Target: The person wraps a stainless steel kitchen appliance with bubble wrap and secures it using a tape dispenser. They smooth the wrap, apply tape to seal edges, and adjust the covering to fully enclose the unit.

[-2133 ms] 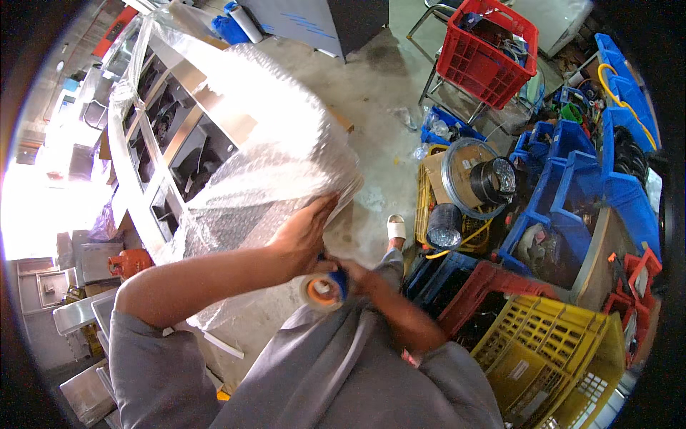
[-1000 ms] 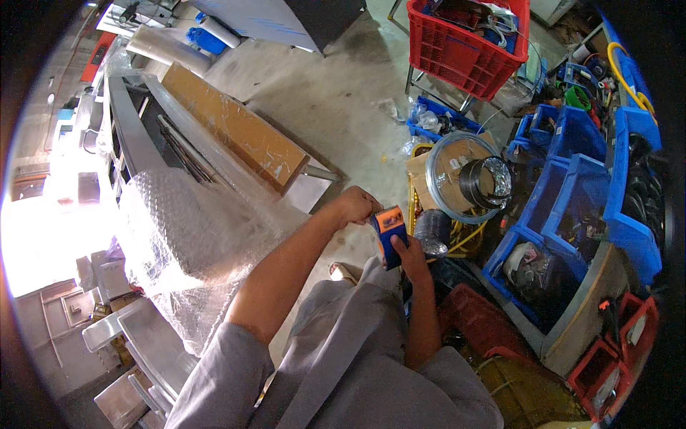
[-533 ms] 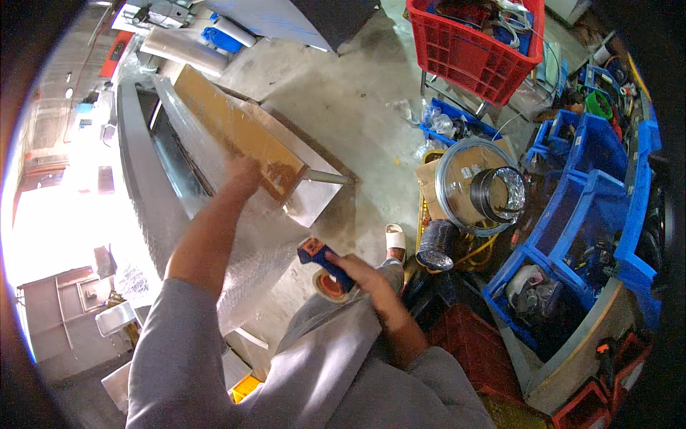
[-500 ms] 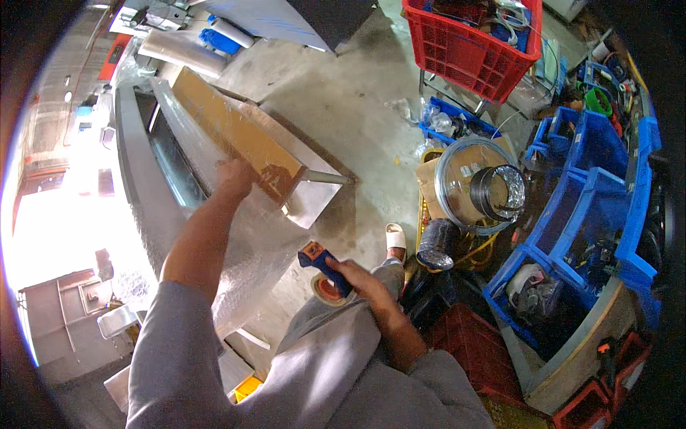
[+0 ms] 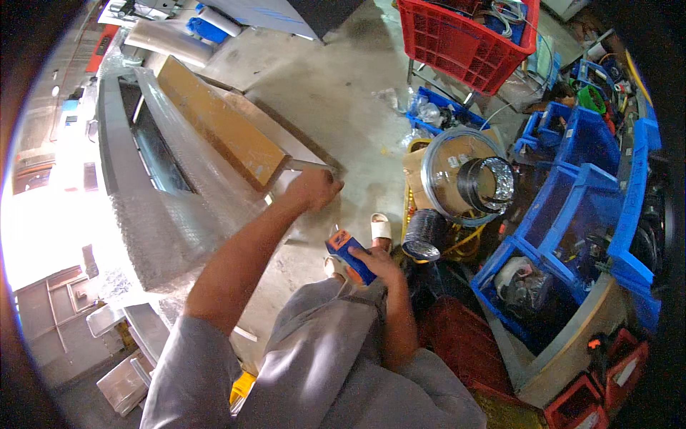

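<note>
My right hand grips a blue and orange tape dispenser in front of my legs. A pale roll under it showed more fully half a second ago. My left hand is raised ahead of it with its fingers curled closed. Whatever those fingers hold, if anything, I cannot make out. Just beyond and left of that hand is the end of a tan board on a low stand. Clear bubble wrap covers the near part of a long grey case with a dark glassy opening, left of my forearm.
A red crate with cables stands at the far right. Nearer are a blue bin, a wire coil on cardboard and black flexible duct. Blue bins line the right side. Plastic-wrapped rolls lie at the far left.
My left hand has left the wrapped case and moved right, nearer the tape dispenser. My right hand has shifted slightly right and up with the dispenser. The whole view has turned a little.
</note>
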`<move>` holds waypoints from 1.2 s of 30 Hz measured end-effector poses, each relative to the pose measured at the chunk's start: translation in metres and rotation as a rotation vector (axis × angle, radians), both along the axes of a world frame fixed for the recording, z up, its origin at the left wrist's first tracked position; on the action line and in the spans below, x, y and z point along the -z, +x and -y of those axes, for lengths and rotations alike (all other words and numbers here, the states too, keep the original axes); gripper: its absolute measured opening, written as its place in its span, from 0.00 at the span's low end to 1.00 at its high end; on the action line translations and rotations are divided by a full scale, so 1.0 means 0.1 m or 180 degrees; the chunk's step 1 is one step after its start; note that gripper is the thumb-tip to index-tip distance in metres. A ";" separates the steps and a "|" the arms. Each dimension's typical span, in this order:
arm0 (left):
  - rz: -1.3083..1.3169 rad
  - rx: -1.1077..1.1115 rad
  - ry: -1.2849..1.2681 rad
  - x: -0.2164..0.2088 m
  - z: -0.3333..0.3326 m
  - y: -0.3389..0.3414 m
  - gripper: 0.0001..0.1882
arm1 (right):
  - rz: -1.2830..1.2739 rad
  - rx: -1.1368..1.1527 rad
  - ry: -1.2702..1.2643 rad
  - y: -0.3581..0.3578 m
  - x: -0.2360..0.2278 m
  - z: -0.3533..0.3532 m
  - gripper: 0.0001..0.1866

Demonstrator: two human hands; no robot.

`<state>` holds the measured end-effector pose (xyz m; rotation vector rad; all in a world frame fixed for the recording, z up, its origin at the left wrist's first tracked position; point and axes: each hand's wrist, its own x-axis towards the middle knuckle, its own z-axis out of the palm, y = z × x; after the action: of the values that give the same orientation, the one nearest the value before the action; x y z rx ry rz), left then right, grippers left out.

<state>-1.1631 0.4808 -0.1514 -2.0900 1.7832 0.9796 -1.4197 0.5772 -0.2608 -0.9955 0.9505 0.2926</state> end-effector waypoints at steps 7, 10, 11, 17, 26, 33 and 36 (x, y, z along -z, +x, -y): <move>-0.1608 -0.2734 0.0294 1.01 -1.62 -0.64 0.35 | -0.0718 -0.1685 -0.1753 -0.23 -0.14 0.99 0.38; -0.2283 -0.3808 0.1547 0.81 -1.74 -0.77 0.47 | -0.0942 -0.1706 -0.2058 -0.08 -0.49 1.21 0.38; -0.2590 -0.4135 0.1599 0.73 -1.69 -0.76 0.50 | -0.0860 -0.1700 -0.2164 -0.03 -0.64 1.24 0.37; -0.4470 -0.5132 0.1247 0.52 -1.16 -0.53 0.64 | -0.0209 -0.1442 -0.2632 -0.02 -1.58 1.21 0.35; -0.4575 -0.5369 0.0652 0.52 -0.67 -0.52 0.27 | -0.0411 -0.1045 -0.2438 -0.38 -1.93 1.00 0.34; -0.2169 -0.4140 -0.1080 0.07 0.03 -0.43 0.28 | -0.0197 0.0050 -0.1921 -0.54 -1.53 1.04 0.33; -0.0402 -0.2127 -0.1349 -0.46 0.40 -0.31 0.29 | 0.0011 0.0640 -0.1298 -0.30 -0.97 0.92 0.32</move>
<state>-1.1936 0.4406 -0.1056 -3.0706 1.4481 0.9408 -1.4492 0.4855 -0.1639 -1.2573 1.1233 -0.0769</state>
